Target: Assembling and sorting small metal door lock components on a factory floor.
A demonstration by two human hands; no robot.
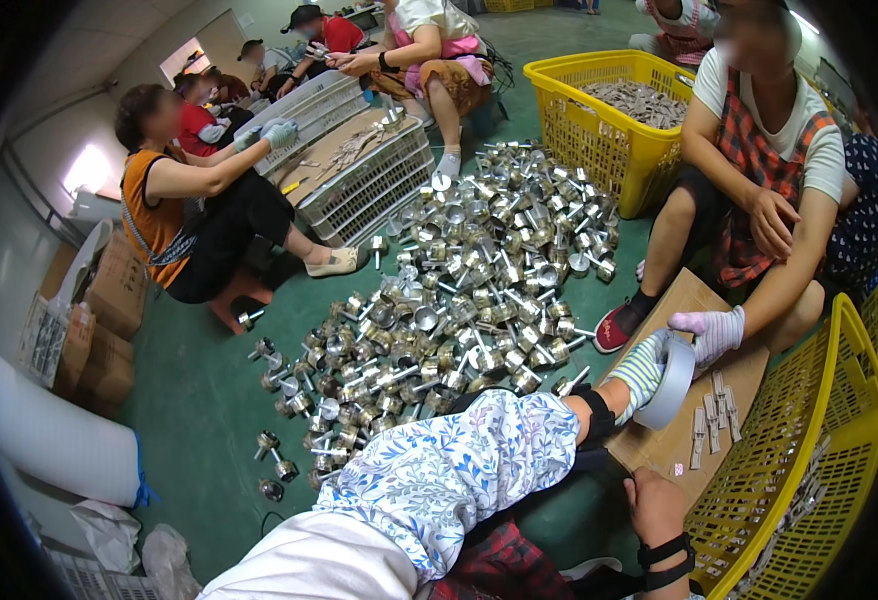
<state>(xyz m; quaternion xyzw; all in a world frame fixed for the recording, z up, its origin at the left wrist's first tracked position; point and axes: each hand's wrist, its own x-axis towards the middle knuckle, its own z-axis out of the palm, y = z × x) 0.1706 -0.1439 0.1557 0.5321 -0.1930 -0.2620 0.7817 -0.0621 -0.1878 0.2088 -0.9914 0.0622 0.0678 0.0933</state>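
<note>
My left hand (642, 372) at pale ring (675, 388) (can't tell how closed, tbh), coworker's gloved hand (711, 334) just beyond. Right hand (654, 503) half-curled, contents hidden, little strips (698, 438) just ahead.

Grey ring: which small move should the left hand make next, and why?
Perhaps the left hand should simply steady the grey ring: the co-worker's gloved hand is close beside it too, and loose metal strips lie on the cardboard nearby, where a slip might disturb them.
</note>
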